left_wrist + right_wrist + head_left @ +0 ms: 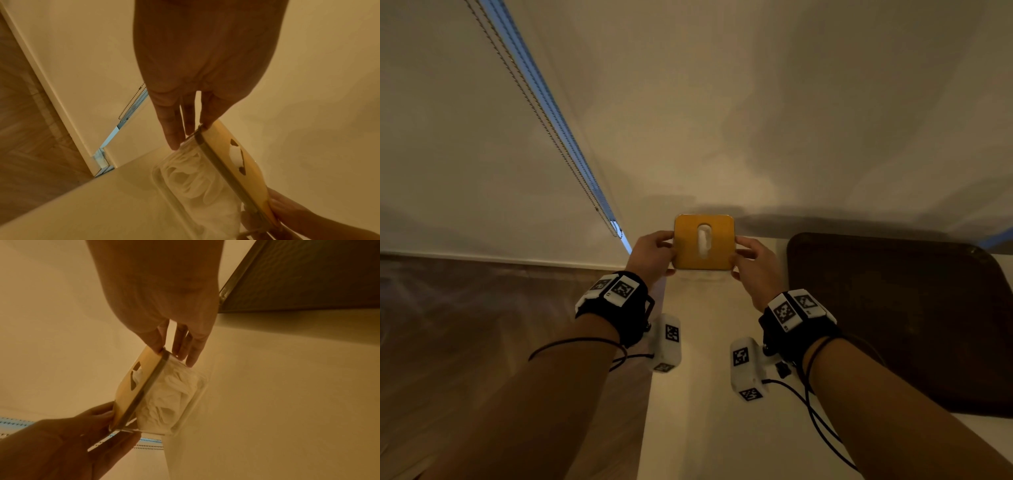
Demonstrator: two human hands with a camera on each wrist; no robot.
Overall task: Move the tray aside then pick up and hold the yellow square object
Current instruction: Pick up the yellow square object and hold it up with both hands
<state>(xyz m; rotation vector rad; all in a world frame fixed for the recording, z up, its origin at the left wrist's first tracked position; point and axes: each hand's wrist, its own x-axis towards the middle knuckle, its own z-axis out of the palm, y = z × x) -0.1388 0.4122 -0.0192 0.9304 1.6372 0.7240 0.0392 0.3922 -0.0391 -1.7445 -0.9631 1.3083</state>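
The yellow square object (pixel 717 251) is a clear box of white tissue with a yellow lid and an oval slot. It is held above the white table (pixel 698 394), between both hands. My left hand (pixel 655 251) pinches its left edge, thumb on the lid and fingers under the rim. My right hand (pixel 751 262) pinches the right edge the same way. The wrist views show the box (pixel 230 164) (pixel 162 392) from the side, tissue visible through its clear wall. The dark brown tray (pixel 900 322) lies flat on the table to the right.
A white wall (pixel 756 102) rises just behind the box. A bead chain and a blue strip of window (pixel 558 113) run down beside a white blind. Wooden floor (pixel 482 325) lies left of the table edge. The tray corner (pixel 308 272) sits near my right hand.
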